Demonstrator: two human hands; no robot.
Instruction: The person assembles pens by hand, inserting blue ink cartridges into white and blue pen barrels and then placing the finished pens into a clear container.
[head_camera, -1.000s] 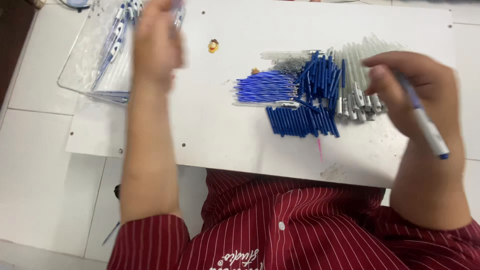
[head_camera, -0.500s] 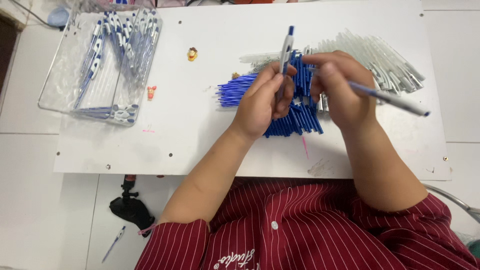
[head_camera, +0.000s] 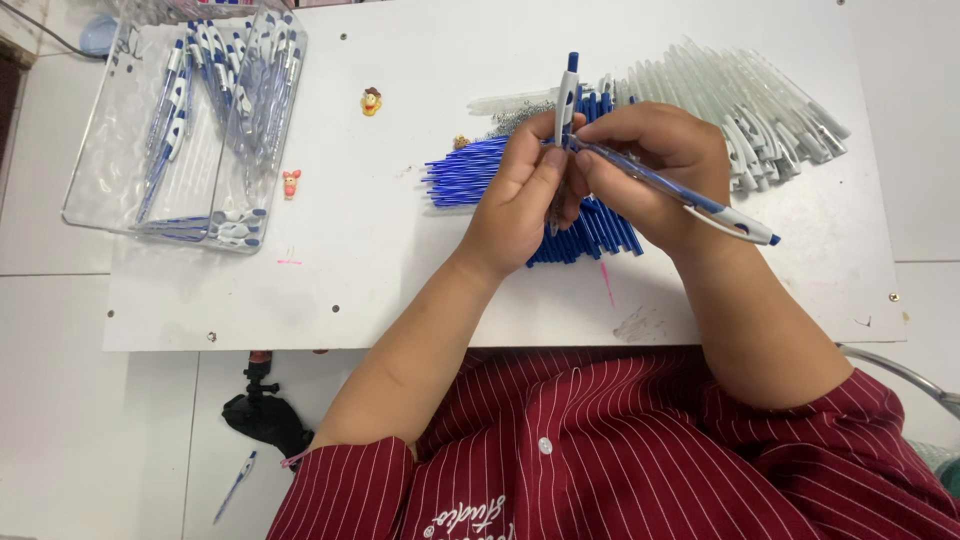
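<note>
My left hand (head_camera: 523, 195) holds a clear pen barrel with a blue and white clip end (head_camera: 567, 92) upright over the middle of the white board (head_camera: 400, 290). My right hand (head_camera: 655, 170) meets it from the right and grips a finished blue and white pen (head_camera: 700, 200) that slants down to the right. Beneath both hands lie a fan of blue refills (head_camera: 462, 172) and a heap of blue grip pieces (head_camera: 590, 235). Behind the right hand is a pile of clear pen barrels (head_camera: 760, 105).
A clear plastic tray (head_camera: 110, 170) at the far left holds several finished blue and white pens (head_camera: 225, 75). Two small toy figures (head_camera: 372, 101) (head_camera: 291, 183) lie on the board. A black stand (head_camera: 262, 412) and one loose pen (head_camera: 233, 487) are on the floor.
My left hand came back from the tray to the middle and took up a barrel. Both hands have since drawn closer together around it, the barrel standing upright.
</note>
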